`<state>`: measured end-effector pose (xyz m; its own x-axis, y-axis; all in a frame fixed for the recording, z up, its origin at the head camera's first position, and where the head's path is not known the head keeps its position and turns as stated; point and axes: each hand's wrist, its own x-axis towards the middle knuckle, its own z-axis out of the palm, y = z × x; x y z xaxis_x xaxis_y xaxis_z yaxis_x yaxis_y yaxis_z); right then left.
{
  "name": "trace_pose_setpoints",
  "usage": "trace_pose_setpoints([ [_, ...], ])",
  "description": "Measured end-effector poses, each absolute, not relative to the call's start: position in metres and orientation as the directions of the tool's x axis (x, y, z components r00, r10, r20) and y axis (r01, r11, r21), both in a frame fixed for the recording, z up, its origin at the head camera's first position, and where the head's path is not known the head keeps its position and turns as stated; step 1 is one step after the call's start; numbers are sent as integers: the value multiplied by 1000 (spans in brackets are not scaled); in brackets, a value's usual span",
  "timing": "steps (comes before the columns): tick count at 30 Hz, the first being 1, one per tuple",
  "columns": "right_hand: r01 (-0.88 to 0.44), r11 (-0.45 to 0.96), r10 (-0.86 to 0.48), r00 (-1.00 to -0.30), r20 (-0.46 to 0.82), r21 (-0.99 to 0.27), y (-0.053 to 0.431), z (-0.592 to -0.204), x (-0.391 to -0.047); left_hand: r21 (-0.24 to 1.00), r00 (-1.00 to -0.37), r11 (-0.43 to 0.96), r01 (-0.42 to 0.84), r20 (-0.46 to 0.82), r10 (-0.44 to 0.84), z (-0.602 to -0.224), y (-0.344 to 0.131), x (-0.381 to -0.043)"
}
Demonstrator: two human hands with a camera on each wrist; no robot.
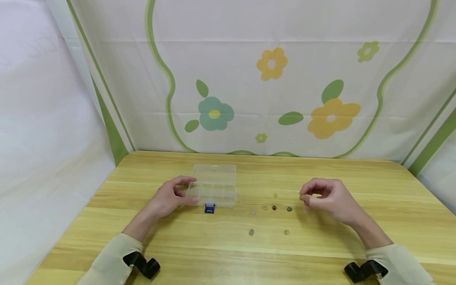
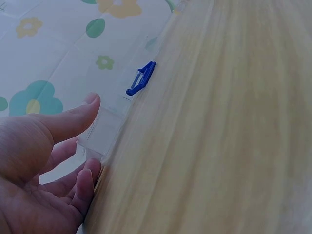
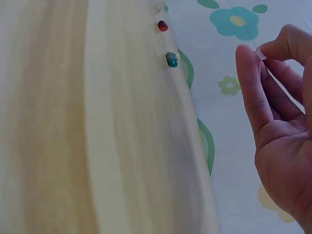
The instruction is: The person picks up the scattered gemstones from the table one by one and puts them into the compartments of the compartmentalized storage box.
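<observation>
A clear plastic compartment box (image 1: 217, 194) stands on the table with its lid (image 1: 215, 173) tipped back and a blue latch (image 1: 209, 208) at its front. My left hand (image 1: 171, 198) grips the box's left end, thumb along the front and fingers at the side and back. Between thumb and fingertip, my right hand (image 1: 329, 198) pinches a small whitish translucent stone (image 3: 261, 53) above the table. Left of that hand lie a green stone (image 1: 289, 209), a dark red stone (image 1: 274, 208) and several pale stones, one of them (image 1: 251, 232) nearer the front.
Wood-grain table (image 1: 199, 253) under everything. Behind it hangs a white cloth (image 1: 231, 59) printed with flowers and green bands, and more cloth (image 1: 53, 118) closes off the left side. Each sleeve carries a black wrist mount (image 1: 142, 265).
</observation>
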<state>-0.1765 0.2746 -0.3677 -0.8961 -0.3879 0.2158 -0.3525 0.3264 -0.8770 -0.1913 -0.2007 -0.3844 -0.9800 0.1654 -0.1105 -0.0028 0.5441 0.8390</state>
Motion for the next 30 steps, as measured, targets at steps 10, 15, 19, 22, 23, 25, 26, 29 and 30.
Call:
trace_pose_setpoints([
  [10, -365, 347, -328, -910, 253, -864, 253, -367, -175, 837, -980, 548, -8, -116, 162, -385, -202, -191],
  [15, -363, 361, -316, -914, 254, -859, 240, -368, -174, 835, -980, 550, -5, -113, 163, -385, -204, -191],
  [19, -343, 360, -304, -922, 238, -868, 230, -367, -175, 835, -980, 550, -9, -116, 160, -385, -205, -191],
  [22, -341, 354, -299, -923, 240, -871, 223, -364, -177, 836, -980, 548, -9, -116, 161, -385, -206, -191],
  [23, -344, 350, -299, -922, 244, -871, 221, -364, -178, 837, -980, 547, -8, -116, 162, -386, -206, -191],
  [25, -354, 339, -302, -918, 255, -872, 216, -362, -180, 837, -980, 547, -7, -115, 163, -386, -206, -191],
  [26, -356, 330, -302, -917, 259, -874, 214, -361, -182, 837, -980, 547, -6, -113, 163, -386, -207, -191],
  [29, -357, 307, -304, -915, 265, -882, 206, -360, -185, 838, -980, 546, -6, -114, 164, -386, -208, -190],
  [30, -355, 301, -306, -915, 263, -885, 203, -359, -187, 838, -980, 546, -6, -114, 164, -386, -208, -190],
])
